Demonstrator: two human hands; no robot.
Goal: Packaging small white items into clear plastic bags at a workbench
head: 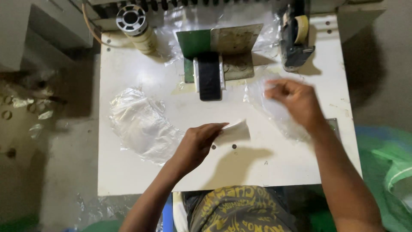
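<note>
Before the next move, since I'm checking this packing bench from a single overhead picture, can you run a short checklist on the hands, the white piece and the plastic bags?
1. Left hand has a grip on the white folded piece: ok, fingertips pinch its end.
2. White folded piece lies on the white table: ok.
3. Right hand reaches the clear bags on the right: ok, though blurred; grip cannot tell.
4. Pile of clear bags on the left stays apart from the left hand: ok.
5. Tape dispenser stands away from both hands: ok.

left hand (pixel 195 144) pinching white packet (pixel 234 131), right hand (pixel 296 99) blurred
</note>
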